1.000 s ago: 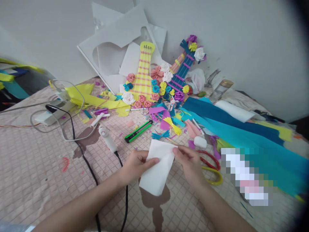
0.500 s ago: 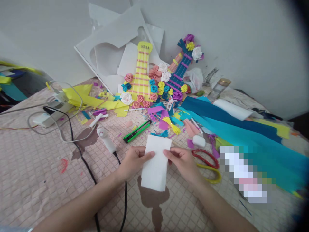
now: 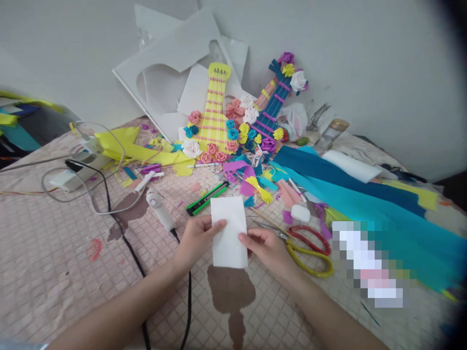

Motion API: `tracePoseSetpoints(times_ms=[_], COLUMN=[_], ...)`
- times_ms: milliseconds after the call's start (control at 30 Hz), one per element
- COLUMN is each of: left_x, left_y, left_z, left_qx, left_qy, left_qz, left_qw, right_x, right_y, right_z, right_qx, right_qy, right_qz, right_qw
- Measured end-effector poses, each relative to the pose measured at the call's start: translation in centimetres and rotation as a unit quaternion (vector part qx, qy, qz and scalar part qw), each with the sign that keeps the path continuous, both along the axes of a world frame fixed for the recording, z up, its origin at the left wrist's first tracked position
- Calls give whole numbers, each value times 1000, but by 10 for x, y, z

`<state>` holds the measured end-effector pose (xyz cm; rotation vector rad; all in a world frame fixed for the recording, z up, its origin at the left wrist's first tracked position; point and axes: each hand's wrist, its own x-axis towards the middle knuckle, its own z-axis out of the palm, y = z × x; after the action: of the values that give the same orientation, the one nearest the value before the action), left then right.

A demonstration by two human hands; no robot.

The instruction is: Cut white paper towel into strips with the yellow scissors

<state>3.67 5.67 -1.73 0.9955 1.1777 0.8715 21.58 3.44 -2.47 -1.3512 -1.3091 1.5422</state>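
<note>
I hold a white rectangular paper sheet (image 3: pixel 228 232) upright over the pink quilted cloth (image 3: pixel 54 262). My left hand (image 3: pixel 197 240) pinches its left edge with thumb on top. My right hand (image 3: pixel 264 248) grips its lower right edge, fingers curled. Red and yellow scissors (image 3: pixel 310 248) lie just right of my right hand. A green utility knife (image 3: pixel 206 198) lies just beyond the sheet. A white glue gun (image 3: pixel 160 210) with a black cord (image 3: pixel 124 238) lies to the left of my left hand.
Two paper guitars, yellow (image 3: pixel 215 116) and blue (image 3: pixel 273 104), with paper flowers lean on white cut boards (image 3: pixel 171 63) at the wall. Teal and blue paper sheets (image 3: pixel 365 204) spread on the right. Yellow paper (image 3: pixel 131 146), a power strip (image 3: pixel 76 170), scraps and a dark stain (image 3: pixel 229 291) lie about.
The white sheet has turned from tilted to upright and shifted left and away from me. Both hands slid lower along its edges. The scissors blades show now.
</note>
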Motion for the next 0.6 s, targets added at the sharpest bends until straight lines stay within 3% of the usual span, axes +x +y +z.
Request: tracePoseSetpoints(times_ms=[167,333,600], left_x=[0,-1,-2], left_y=[1,2,3], left_z=[2,5,0], left_qx=[-16,-12,-6], left_qy=[-38,-55,-92], left_qz=[30,61,95], left_qw=[999,997,991], right_x=[-2,-4,-4], right_y=[-1,-4,-4], right_z=[3,9,12], right_qx=[31,8,38], right_qy=[-30,11,-58], right_qz=[-16,26,12], right_qw=[999,1000,998])
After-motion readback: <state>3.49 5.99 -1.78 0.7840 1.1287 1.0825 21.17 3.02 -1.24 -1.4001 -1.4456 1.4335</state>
